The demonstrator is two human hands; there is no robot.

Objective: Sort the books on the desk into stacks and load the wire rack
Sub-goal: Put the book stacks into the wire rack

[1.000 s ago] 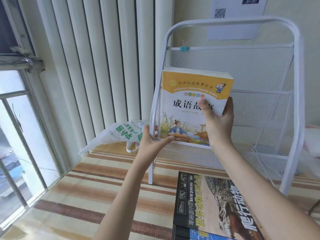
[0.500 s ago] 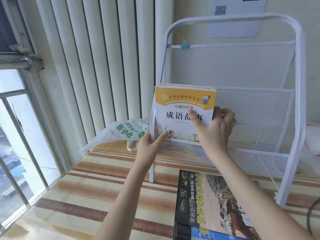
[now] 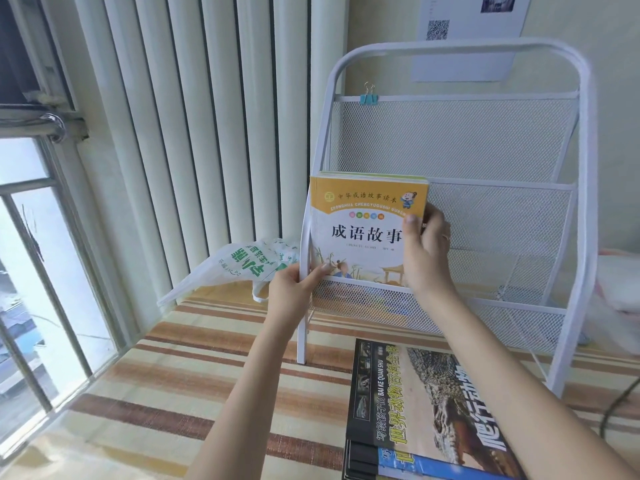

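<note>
A thin paperback book [image 3: 363,220] is held upright in the front left pocket of the rack [image 3: 502,140], its lower edge hidden behind the pocket's mesh front. The cover is glossy — an orange band across the top with a small cartoon figure, a white middle printed with large black Chinese characters, and a painted scene of bamboo and a pavilion below. The right hand [image 3: 424,252] grips the book's right edge, thumb laid on the cover and fingers curled behind. The left hand [image 3: 294,289] is closed round the rack's left upright, thumb tip touching the book's lower left corner.

The rack is made of white tube, bent into a rounded arch, with tiered pockets of fine white mesh. A blue binder clip [image 3: 369,98] is fastened to its top rail. The desk [image 3: 173,393] is covered in a woven cloth striped in brown, tan and cream. A stack of books [image 3: 426,417] lies flat at the near right — the top cover is black-edged, showing a scaly reptile. A crumpled white plastic bag [image 3: 242,268] with green print lies left of the rack.
</note>
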